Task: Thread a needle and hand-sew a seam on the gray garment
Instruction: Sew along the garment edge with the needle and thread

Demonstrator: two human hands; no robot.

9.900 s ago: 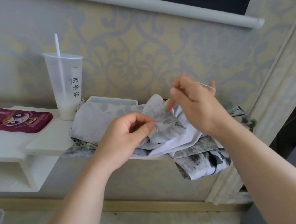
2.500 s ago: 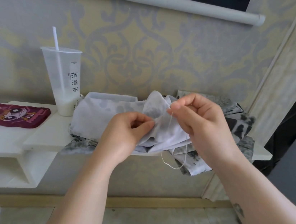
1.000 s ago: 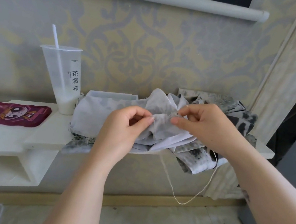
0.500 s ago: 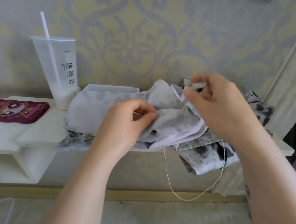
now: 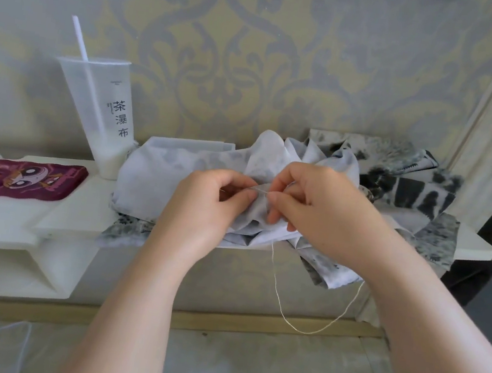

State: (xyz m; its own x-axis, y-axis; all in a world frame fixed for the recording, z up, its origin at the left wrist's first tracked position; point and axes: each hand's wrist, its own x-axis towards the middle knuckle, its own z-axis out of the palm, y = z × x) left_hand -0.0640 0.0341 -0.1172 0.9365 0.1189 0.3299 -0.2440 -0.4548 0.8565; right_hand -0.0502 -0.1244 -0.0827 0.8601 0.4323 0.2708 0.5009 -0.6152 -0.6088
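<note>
Mid-stitch: left hand [image 5: 204, 209] pinches the crumpled pale-gray cloth garment [image 5: 158, 175]; right hand [image 5: 322, 212] seemingly pinches a thin metal needle [image 5: 258, 190] between both fingertips. Next: draw the cream thread [image 5: 278, 300] through.

I read one item: tall frosted plastic cup [image 5: 98, 110] with straw, printed vertically "茶瀑布" in black.

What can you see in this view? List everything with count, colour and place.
shelf: one, white, against the wall.
gray garment: one, pale gray with dark print, heaped on the shelf.
needle: one, thin metal, between the two hands.
thread: one, cream, looping below the shelf.
cup: one, translucent white with straw, left of the garment.
pouch: one, maroon cartoon print, shelf far left.
left hand: one, pinching the garment.
right hand: one, pinching the needle.
</note>
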